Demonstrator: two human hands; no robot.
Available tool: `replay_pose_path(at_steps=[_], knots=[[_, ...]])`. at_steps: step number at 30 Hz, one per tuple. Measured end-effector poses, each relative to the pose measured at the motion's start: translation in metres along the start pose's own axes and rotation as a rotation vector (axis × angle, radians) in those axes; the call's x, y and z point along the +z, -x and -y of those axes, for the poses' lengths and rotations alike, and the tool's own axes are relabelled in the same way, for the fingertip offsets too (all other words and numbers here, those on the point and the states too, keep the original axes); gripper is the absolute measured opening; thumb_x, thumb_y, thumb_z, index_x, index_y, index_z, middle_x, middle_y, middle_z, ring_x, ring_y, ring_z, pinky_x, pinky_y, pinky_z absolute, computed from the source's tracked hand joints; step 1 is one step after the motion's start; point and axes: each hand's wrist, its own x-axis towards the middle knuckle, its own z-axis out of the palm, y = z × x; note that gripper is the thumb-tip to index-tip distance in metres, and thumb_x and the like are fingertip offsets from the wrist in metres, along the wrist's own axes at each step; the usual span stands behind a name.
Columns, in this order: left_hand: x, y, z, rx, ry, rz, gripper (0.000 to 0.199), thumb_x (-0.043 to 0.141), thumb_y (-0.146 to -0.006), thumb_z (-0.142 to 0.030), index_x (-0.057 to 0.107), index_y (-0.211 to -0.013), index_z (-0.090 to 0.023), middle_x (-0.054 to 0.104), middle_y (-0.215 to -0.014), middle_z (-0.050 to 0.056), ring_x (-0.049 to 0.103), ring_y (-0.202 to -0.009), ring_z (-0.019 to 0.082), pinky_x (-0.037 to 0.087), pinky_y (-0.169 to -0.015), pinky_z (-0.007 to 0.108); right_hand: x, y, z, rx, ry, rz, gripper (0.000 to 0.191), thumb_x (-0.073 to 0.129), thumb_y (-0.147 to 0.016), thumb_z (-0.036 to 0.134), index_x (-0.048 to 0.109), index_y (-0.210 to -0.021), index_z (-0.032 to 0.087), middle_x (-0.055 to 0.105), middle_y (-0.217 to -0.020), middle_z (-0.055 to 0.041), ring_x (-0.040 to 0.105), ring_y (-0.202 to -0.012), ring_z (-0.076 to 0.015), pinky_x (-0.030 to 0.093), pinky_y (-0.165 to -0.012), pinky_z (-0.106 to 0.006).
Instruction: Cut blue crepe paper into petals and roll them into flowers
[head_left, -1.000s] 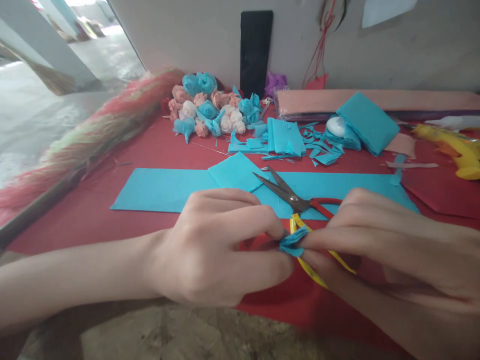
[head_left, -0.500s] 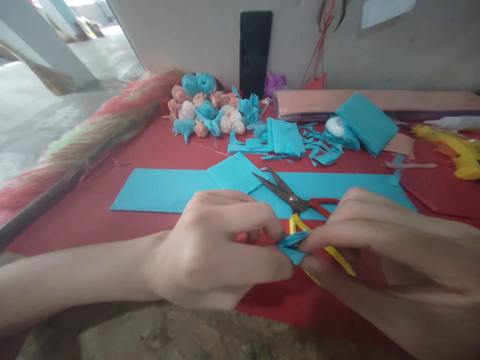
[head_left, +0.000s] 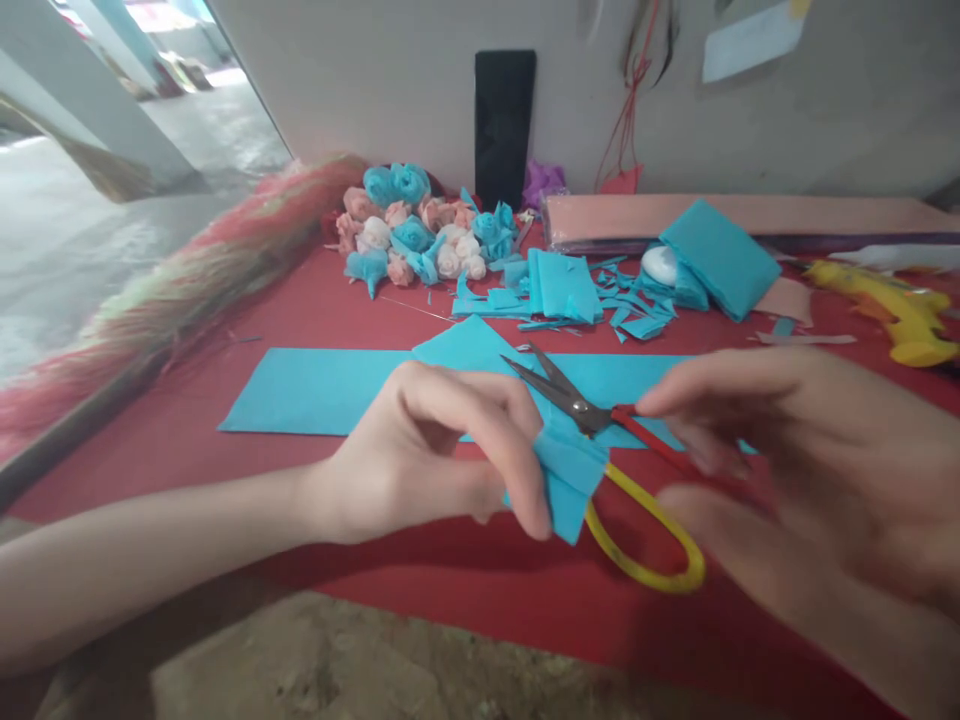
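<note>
Between the thumb and fingers of my left hand (head_left: 457, 450) is a small folded piece of blue crepe paper (head_left: 570, 490). My right hand (head_left: 817, 470) is apart from that piece, blurred, with thumb and fingers spread. Its fingertips overlap the red handle of the scissors (head_left: 581, 405); whether they touch it I cannot tell. The scissors lie with blades parted and one yellow handle loop showing. Under them stretches a long blue paper strip (head_left: 300, 390), partly hidden by my hands, with a folded blue square (head_left: 472, 340) on top.
Blue, pink and white paper roses (head_left: 412, 235) cluster at the back left. Blue scraps (head_left: 637, 305), a folded blue stack (head_left: 720, 258) and a yellow glue gun (head_left: 885, 300) are to the right. A dark phone (head_left: 504, 130) leans on the wall. A broom (head_left: 187, 270) borders the left.
My right hand has let go of the blue paper piece and moved right, its fingers spreading. My left hand keeps the piece, now turned so that its flat side shows.
</note>
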Motion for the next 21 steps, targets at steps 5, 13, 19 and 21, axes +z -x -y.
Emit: replay_pose_path(at_steps=[5, 13, 19, 21], knots=[[-0.002, -0.004, 0.005, 0.019, 0.281, -0.087, 0.03, 0.063, -0.077, -0.028, 0.052, -0.052, -0.015, 0.047, -0.049, -0.004, 0.041, -0.043, 0.004, 0.033, -0.039, 0.017, 0.01, -0.002, -0.031, -0.001, 0.652, 0.218, 0.044, 0.063, -0.068, 0.03, 0.052, -0.107, 0.014, 0.061, -0.081, -0.0056, 0.062, -0.066, -0.0222, 0.041, -0.042, -0.025], [-0.008, -0.01, -0.001, 0.033, 0.288, -0.054, 0.052, 0.066, -0.074, -0.03, 0.027, -0.044, -0.011, 0.045, -0.049, -0.005, 0.042, -0.039, 0.001, 0.032, -0.041, 0.017, 0.014, 0.001, -0.029, 0.318, 0.757, 0.672, 0.068, 0.057, -0.07, 0.016, 0.035, -0.134, 0.015, 0.053, -0.103, -0.0106, 0.057, -0.09, -0.0257, 0.048, -0.068, -0.034], [-0.016, -0.015, -0.005, 0.079, 0.206, -0.102, 0.048, 0.066, -0.073, -0.031, 0.031, -0.046, -0.012, 0.041, -0.044, -0.006, 0.04, -0.039, 0.001, 0.034, -0.042, 0.016, 0.021, 0.004, -0.019, 0.267, 0.911, 0.615, 0.068, 0.046, -0.063, 0.006, 0.043, -0.13, 0.014, 0.055, -0.099, -0.015, 0.054, -0.09, -0.0313, 0.044, -0.071, -0.042], [-0.019, -0.016, -0.007, 0.094, 0.179, -0.111, 0.046, 0.066, -0.073, -0.032, 0.033, -0.048, -0.012, 0.042, -0.044, -0.006, 0.039, -0.039, 0.001, 0.035, -0.043, 0.016, 0.024, 0.006, -0.019, 0.227, 0.897, 0.556, 0.062, 0.046, -0.063, 0.006, 0.05, -0.124, 0.013, 0.056, -0.095, -0.0155, 0.055, -0.086, -0.0321, 0.044, -0.068, -0.042]])
